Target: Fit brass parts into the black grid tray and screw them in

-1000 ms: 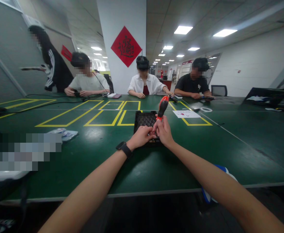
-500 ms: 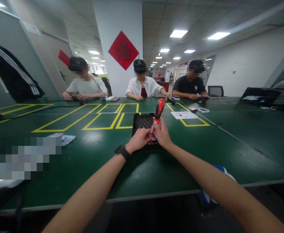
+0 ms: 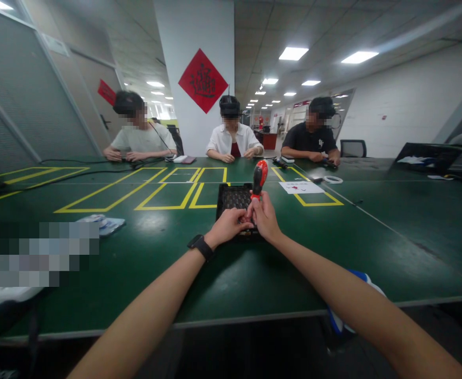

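- The right hand [image 3: 267,218] is clasping a screwdriver [image 3: 260,176] in its fingers over a black tray [image 3: 234,196] on the table [image 3: 223,284].
- The left hand [image 3: 227,227] is bending close beside; its fingers' hold is hidden.
- A far red sign [image 3: 203,80] is showing black characters; a paper [image 3: 301,187] at right, unreadable marks.

Free tabletop [image 3: 176,231] left of black tray [image 3: 219,202], screwdriver [image 3: 260,178] at right

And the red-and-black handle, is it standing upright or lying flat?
Upright, with a slight lean: the red-and-black handle points up above the right grip, rounded end on top. Its lower part is hidden.
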Motion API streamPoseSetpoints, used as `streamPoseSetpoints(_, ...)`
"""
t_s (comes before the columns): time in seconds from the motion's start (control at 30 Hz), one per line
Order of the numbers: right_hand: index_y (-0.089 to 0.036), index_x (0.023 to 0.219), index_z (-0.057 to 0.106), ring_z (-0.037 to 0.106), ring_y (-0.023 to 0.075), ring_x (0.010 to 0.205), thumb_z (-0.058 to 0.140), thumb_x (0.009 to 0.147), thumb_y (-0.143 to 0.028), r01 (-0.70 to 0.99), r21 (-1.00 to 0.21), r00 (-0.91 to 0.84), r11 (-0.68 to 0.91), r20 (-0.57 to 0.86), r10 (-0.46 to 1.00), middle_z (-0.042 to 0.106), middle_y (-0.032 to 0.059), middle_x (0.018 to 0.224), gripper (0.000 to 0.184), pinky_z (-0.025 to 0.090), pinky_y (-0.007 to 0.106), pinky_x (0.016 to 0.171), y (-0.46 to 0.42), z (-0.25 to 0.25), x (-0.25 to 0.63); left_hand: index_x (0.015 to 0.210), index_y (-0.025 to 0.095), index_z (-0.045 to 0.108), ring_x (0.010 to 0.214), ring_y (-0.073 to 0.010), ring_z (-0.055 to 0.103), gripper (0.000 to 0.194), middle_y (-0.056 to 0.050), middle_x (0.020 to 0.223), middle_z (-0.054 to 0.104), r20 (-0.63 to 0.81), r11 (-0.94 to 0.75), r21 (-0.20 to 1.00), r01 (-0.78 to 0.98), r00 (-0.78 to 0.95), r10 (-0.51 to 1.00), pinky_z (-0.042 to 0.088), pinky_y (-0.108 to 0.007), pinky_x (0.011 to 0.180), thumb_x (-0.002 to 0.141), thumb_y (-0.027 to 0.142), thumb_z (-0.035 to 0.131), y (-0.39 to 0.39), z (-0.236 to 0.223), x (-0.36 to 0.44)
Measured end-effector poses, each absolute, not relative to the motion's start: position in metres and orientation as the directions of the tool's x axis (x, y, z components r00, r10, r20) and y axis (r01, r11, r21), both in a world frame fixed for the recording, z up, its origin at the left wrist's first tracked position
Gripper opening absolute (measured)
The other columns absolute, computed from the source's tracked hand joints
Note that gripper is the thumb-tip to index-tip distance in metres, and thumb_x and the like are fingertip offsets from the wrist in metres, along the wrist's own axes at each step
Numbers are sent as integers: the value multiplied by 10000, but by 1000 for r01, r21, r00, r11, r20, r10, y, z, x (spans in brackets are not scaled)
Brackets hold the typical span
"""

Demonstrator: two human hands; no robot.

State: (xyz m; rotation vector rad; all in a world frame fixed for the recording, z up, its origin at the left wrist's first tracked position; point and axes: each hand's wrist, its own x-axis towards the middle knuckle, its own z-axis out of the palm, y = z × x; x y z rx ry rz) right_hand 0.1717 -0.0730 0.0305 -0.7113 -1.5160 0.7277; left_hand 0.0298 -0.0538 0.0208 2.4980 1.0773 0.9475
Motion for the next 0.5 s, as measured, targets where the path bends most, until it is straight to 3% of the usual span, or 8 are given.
streamPoseSetpoints(0.2,-214,1078,423,381,46,371,365,874,-491,0,-808,-53,589,588,807,523,-73,564,350,327,162,390,-72,32,172,756,155,615,678,-126,534,147,-13,704,614,474,-736,364,571,568,673,378,-230,658,803,277,548,-53,22,28)
streamPoseSetpoints(0.33,-212,1075,425,377,50,384,363,872,-500,14,-810,-42,587,586,809,516,-68,576,357,315,165,389,-71,30,173,791,155,607,677,-132,541,195,-20,714,618,450,-726,329,604,576,683,377,-238,659,845,305,494,-56,25,28)
streamPoseSetpoints(0.5,-205,1068,442,411,62,480,393,867,-494,-18,-799,-5,600,601,800,525,-34,645,355,332,179,449,-73,33,173,880,157,574,817,-182,548,274,-64,830,630,544,-684,96,723,537,645,362,-295,748,892,372,404,-73,30,37)
